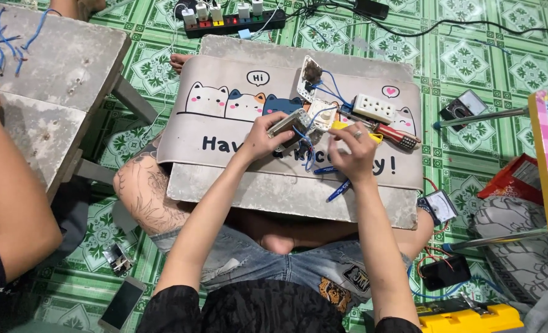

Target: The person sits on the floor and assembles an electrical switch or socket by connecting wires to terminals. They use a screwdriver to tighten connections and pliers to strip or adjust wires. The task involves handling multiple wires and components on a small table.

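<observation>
A grey concrete surface (286,194) lies over the person's knees, and a mat with cartoon cats (224,132) covers most of it. In the middle of the mat, the left hand (266,137) is closed around a grey switch module (288,125) and holds it a little above the mat. Blue wires (311,145) hang from the module toward a white cover plate (321,115). The right hand (354,153) is pinched shut, and I think it holds a thin blue wire, maybe also something yellow. A white socket strip (374,108) and a red screwdriver (396,135) lie just beside it. I judge that a loose wire could slip out of its terminal if the module turns in the hand. The fingertips hide the terminals, and a second person's arm (6,185) is cut off at the left edge.
</observation>
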